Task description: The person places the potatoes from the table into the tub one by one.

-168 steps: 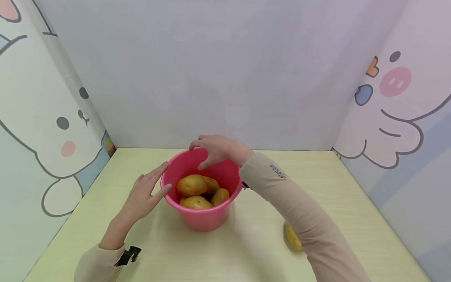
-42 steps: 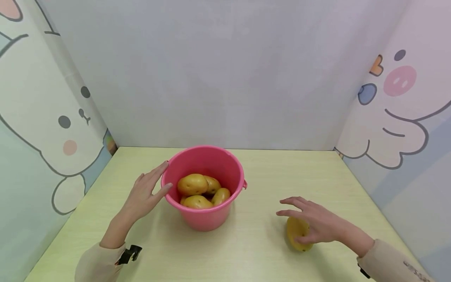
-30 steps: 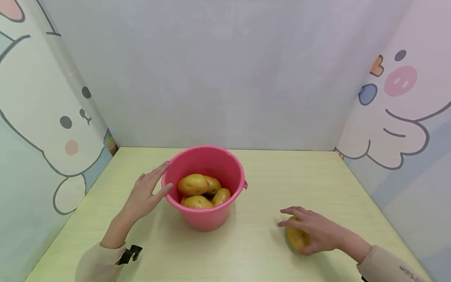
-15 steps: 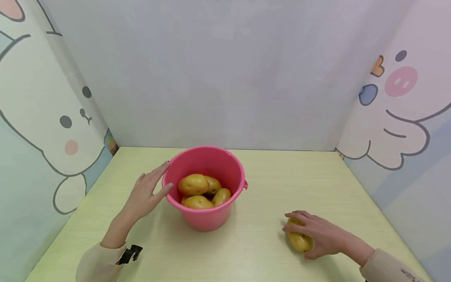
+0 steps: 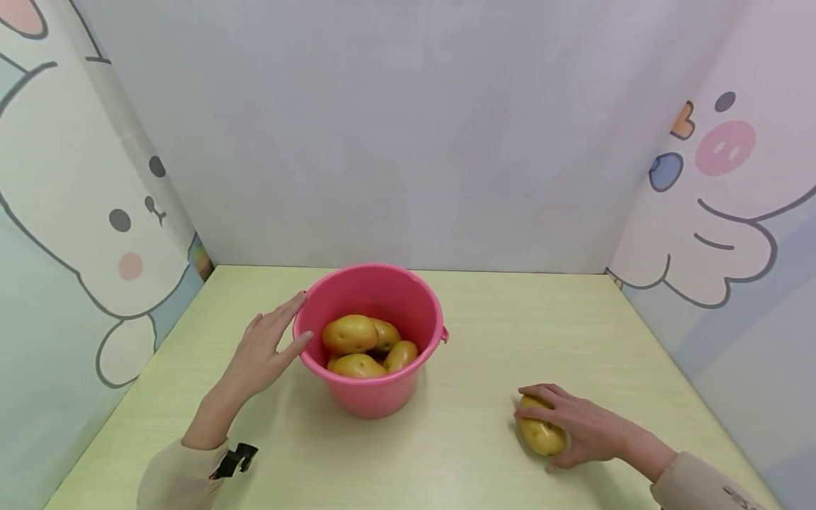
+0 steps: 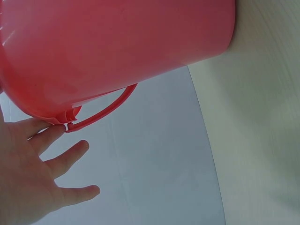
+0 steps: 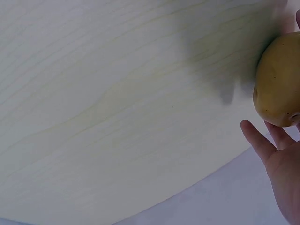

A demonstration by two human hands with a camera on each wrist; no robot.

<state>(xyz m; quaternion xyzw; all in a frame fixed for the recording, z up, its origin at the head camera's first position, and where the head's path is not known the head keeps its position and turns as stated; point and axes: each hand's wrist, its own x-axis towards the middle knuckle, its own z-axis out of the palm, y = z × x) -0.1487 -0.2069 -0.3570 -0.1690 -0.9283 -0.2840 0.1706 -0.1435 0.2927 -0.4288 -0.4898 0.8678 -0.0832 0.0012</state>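
Note:
A pink bucket (image 5: 376,398) stands upright on the table with several yellow-brown potatoes (image 5: 349,334) inside. My left hand (image 5: 255,361) is at the bucket's left rim, fingers extended; the left wrist view shows fingertips touching the rim by the hinge of the pink handle (image 6: 105,111). On the table at the right lies a single potato (image 5: 542,435). My right hand (image 5: 589,431) holds that potato, fingers over its far side and thumb at its near side. In the right wrist view the potato (image 7: 279,82) is cut by the frame edge and the thumb is mostly out of sight.
The pale wooden table (image 5: 472,453) ends at a plain light back wall (image 5: 408,142). Cartoon-printed panels stand along the left (image 5: 57,184) and right (image 5: 733,184) sides. A black strap (image 5: 234,460) sits on the left sleeve.
My right hand has left the bucket's far rim and come down right to the lone potato, its fingers and thumb settling around it. The left hand and bucket stay put.

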